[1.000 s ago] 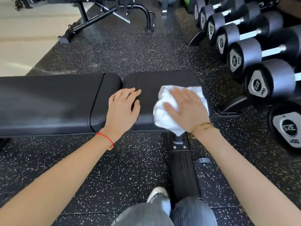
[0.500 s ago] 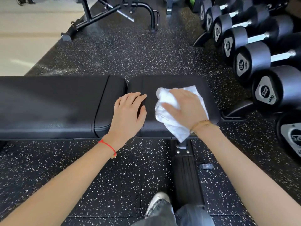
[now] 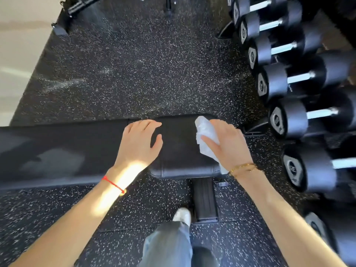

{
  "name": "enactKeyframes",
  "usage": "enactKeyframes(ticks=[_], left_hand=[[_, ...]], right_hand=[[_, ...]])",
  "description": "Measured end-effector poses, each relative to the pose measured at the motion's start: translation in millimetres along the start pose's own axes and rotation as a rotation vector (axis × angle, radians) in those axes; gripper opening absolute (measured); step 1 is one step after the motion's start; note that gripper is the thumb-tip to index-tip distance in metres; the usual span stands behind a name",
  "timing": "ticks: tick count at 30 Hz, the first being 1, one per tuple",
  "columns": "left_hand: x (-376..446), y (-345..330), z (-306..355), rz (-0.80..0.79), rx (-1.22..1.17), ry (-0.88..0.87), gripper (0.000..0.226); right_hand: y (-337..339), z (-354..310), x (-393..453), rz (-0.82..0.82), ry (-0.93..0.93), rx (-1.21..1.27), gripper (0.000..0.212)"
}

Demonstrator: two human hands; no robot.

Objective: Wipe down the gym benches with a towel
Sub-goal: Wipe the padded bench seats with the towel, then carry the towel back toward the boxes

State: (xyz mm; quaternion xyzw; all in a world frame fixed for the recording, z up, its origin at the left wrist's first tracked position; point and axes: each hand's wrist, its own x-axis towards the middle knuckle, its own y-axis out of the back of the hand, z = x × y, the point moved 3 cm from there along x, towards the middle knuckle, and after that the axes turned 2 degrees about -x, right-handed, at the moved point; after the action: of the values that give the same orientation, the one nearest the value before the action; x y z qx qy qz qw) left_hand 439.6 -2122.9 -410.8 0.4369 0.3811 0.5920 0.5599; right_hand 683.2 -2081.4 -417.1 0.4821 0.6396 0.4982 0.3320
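A black padded gym bench (image 3: pixel 63 151) runs across the middle of the head view, with a long pad on the left and a shorter seat pad (image 3: pixel 181 151) on the right. My left hand (image 3: pixel 137 144) lies flat, fingers apart, over the gap between the two pads. My right hand (image 3: pixel 229 145) presses a crumpled white towel (image 3: pixel 205 138) onto the right end of the seat pad. Most of the towel is hidden under that hand. The image is blurred.
A rack of black dumbbells (image 3: pixel 292 116) stands close on the right, reaching down to the bench's end. The bench's black base foot (image 3: pixel 205 199) sticks out toward my shoe (image 3: pixel 182 214). Speckled black rubber floor (image 3: pixel 134 70) lies beyond the bench, with another machine frame (image 3: pixel 77 8) at the far left.
My right hand has slid the towel to the right end of the seat pad. The view has tipped down, so the bench sits lower in frame. My left hand has stayed on the pad gap.
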Motion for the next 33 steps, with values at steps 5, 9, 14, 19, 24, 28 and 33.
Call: enactKeyframes(ticks=[5, 9, 14, 19, 24, 28, 33], left_hand=[[17.1, 112.1, 46.5, -0.008, -0.023, -0.056, 0.041], [35.7, 198.0, 80.2, -0.013, -0.037, -0.087, 0.040], [63.1, 283.6, 122.2, 0.012, -0.016, -0.154, 0.039], [85.1, 330.0, 157.6, 0.036, -0.013, -0.210, 0.037], [109.9, 345.4, 195.6, 0.047, -0.039, -0.240, 0.035], [138.0, 341.4, 234.0, 0.056, -0.067, -0.244, 0.033], [181.6, 326.2, 292.1, 0.072, -0.079, -0.217, 0.032]], right_hand=[[117.0, -17.6, -3.7, 0.013, -0.044, 0.065, 0.056], [212.7, -29.9, 2.1, 0.037, -0.076, 0.091, 0.057], [313.7, -40.5, 9.5, 0.119, -0.113, 0.106, 0.055], [379.5, -31.5, 13.4, 0.189, -0.144, 0.096, 0.057], [414.6, -4.9, 19.0, 0.229, -0.166, 0.114, 0.057], [430.6, 34.6, 30.9, 0.218, -0.169, 0.141, 0.058], [456.1, 93.1, 61.2, 0.174, -0.116, 0.155, 0.055]])
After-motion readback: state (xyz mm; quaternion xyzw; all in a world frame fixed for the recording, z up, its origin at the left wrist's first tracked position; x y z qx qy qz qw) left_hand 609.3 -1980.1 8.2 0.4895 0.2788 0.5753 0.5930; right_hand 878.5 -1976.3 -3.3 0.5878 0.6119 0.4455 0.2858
